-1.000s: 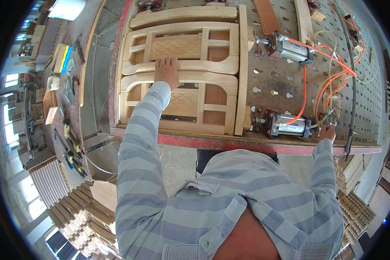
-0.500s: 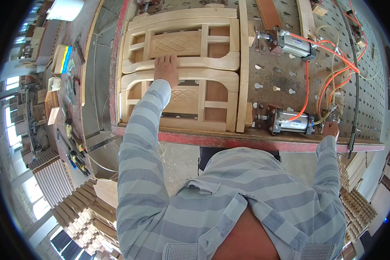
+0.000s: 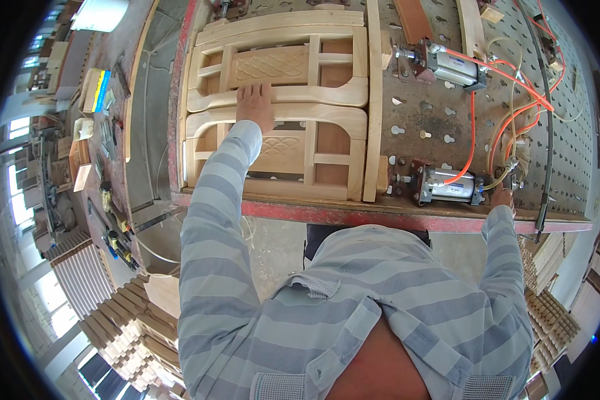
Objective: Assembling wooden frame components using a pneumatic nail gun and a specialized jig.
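Note:
Two pale wooden panel frames with curved rails and carved centre panels, a far one and a near one, lie against each other on the bench. My left hand lies across their meeting rails, fingers together and pointing away, palm down. At the bench's front right edge my right hand is closed at an air valve where several hoses meet; its fingertips are partly hidden. Two metal air cylinders, a far one and a near one, point at the long wooden bar beside the frames.
The perforated metal bench top has a red front edge. Orange air hoses and a black cable run across its right side. A side bench with hand tools stands left. Stacked wood pieces lie behind it.
My right hand has moved slightly left and away from me at the valve. My left hand stays on the rails, and the frames look nearly unmoved.

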A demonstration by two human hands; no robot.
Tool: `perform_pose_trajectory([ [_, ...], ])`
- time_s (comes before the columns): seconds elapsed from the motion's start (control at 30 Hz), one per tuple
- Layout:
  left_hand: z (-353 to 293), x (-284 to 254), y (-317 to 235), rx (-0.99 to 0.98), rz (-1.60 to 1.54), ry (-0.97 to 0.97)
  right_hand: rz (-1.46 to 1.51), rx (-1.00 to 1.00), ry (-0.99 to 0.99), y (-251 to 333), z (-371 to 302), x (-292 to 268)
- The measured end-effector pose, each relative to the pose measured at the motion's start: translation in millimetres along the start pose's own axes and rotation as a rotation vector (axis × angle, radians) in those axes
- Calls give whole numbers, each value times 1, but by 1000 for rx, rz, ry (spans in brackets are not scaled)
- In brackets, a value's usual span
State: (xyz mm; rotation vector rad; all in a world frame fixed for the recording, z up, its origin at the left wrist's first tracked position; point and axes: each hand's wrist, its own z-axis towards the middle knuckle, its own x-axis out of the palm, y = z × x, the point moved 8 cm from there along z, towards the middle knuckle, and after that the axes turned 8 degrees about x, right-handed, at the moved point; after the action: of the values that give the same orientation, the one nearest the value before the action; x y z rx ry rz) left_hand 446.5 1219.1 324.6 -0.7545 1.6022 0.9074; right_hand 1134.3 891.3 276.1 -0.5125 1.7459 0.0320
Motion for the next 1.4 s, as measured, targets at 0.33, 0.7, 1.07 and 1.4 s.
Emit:
perform_pose_trajectory([
  [0.33, -1, 8, 2, -1, 19, -1, 6, -159, 69, -2, -6, -21],
  [0.7, -2, -1, 1, -6, 23, -36, 248, -240, -55, 22, -69, -12],
  [1.07, -1, 20, 6, 25, -78, 26, 433, -163, -292, -22, -52, -38],
  [1.4, -54, -1, -13, 9, -143, -268, 75, -80, -59, -5, -28, -47],
])
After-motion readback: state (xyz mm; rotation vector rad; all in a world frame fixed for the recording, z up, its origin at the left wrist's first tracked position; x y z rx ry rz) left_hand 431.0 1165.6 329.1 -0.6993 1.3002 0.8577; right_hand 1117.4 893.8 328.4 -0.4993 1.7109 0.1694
